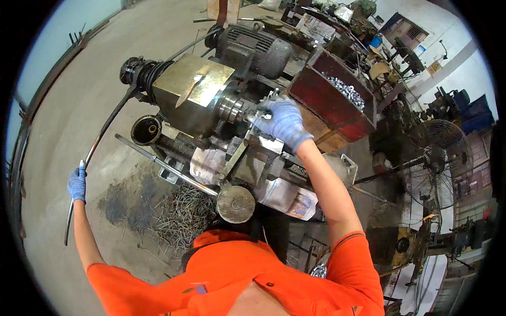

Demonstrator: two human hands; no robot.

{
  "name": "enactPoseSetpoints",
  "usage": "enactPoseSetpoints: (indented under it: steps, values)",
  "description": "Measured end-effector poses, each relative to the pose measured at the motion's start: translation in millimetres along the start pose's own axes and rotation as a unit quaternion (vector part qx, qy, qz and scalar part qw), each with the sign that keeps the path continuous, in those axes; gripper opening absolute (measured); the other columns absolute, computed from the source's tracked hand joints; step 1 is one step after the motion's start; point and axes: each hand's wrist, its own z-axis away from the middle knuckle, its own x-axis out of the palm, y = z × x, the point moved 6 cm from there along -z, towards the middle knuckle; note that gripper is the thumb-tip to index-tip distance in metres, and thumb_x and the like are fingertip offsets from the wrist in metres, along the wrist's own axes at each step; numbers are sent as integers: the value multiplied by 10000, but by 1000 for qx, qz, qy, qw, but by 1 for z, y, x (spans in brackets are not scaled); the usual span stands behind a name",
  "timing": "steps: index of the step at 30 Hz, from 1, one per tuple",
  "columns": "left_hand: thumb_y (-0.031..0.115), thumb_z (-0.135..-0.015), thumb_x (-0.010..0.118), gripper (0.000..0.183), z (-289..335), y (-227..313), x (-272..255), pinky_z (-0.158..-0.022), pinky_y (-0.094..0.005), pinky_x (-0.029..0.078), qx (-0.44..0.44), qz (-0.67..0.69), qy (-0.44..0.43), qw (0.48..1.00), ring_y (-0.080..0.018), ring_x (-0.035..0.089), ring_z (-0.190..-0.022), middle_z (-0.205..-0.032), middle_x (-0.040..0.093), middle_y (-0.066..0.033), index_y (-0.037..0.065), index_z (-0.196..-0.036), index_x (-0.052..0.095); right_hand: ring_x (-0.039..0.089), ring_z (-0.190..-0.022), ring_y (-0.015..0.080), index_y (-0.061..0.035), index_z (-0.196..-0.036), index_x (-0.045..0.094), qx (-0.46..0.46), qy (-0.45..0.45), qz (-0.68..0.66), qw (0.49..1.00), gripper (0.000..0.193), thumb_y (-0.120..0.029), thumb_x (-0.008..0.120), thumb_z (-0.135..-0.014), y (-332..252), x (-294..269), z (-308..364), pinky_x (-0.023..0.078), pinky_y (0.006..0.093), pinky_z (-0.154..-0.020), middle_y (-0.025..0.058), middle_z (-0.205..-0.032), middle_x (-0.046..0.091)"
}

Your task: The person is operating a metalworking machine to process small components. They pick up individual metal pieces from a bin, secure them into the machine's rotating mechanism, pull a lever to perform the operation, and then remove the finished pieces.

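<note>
My left hand (77,183), in a blue glove, is closed around a long metal lever (108,128) that runs up to the left end of a lathe-like machine. My right hand (283,121), gloved alike, is at the metal chuck (230,109), its fingers bent around something small that they hide. Left of the chuck sits the boxy headstock (184,84) with a brassy top, a flat tool (190,90) lying on it. Below my right hand is the tool slide (252,164). A second bar (167,167) ends near a round metal disc (235,204).
A red-brown bin (332,100) holding small shiny metal parts stands right of the machine, behind it an electric motor (255,50). Tangled metal shavings (182,216) lie on the floor in front. A caged fan (437,160) stands at the right. White sacks (289,197) lie under the slide.
</note>
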Motion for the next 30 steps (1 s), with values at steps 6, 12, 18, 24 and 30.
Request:
enactPoseSetpoints:
  steps: [6,12,18,24,30]
  values:
    - [658,-856,315,675,90,49,0,-686,-454,452,-23,21,36,999,-356,607,-780,-811,632,-190,74,-819,651,619,-815,306,-79,-804,707,-31,-156,10,987,535,-589,577,-706,-6,64,-28,442,378,-817,145,-818,664]
    - [626,-851,376,611,162,113,-20,-707,-474,446,-55,1,-3,999,-389,594,-815,-871,627,-210,74,-873,639,630,-749,326,-29,-785,691,-17,-132,18,991,596,-605,556,-713,-11,76,-31,450,399,-793,177,-773,657]
    - [542,-826,508,486,161,111,-19,-676,-462,451,-53,24,-17,998,-361,608,-783,-833,633,-189,75,-861,636,638,-751,329,-11,-782,684,-7,-78,7,997,569,-567,602,-698,-10,78,-31,461,398,-790,194,-751,652]
    - [429,-830,564,385,137,114,-18,-698,-440,462,106,4,13,994,-330,613,-788,-832,643,-148,107,-1035,616,639,-770,310,-32,-761,695,87,-86,9,992,591,-605,555,-725,-4,-5,-2,500,382,-745,192,-753,647]
    - [358,-848,570,415,138,234,-85,-734,-388,481,224,182,95,953,-279,630,-821,-911,648,-122,122,-1189,552,639,-849,271,-63,-839,711,171,111,18,979,474,-517,641,-719,129,-100,46,471,329,-846,117,-932,674]
